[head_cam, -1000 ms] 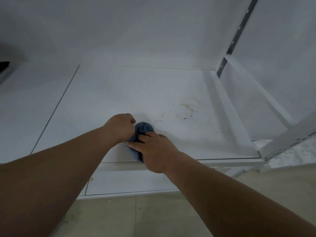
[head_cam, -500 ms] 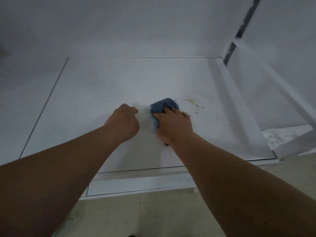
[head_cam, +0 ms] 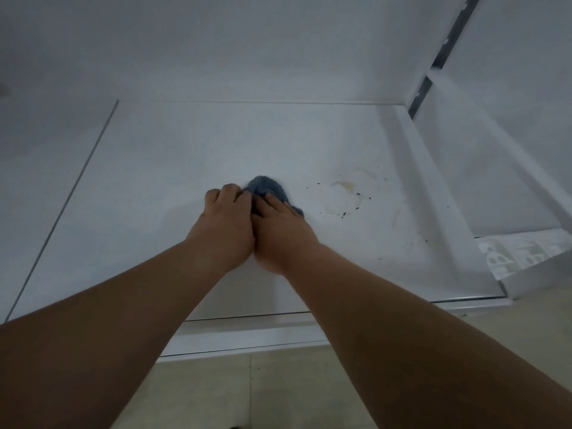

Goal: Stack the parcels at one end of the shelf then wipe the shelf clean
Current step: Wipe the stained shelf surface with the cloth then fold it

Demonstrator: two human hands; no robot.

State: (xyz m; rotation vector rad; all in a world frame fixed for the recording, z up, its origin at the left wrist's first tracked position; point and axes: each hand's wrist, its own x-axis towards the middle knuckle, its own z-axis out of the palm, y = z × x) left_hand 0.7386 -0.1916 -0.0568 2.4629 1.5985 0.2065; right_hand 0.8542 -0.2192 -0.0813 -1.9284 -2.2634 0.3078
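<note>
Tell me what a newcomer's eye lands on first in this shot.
First, the two hands together at the centre of the white shelf: the left hand and right hand both bunch a blue cloth. Next, just right of the cloth, a yellowish stain ringed by dark specks, not yet wiped. No parcels are in view.

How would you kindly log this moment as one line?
phase: wiping | left hand and right hand: both gripping blue cloth on white shelf | brownish stain: right of cloth, unwiped
</note>
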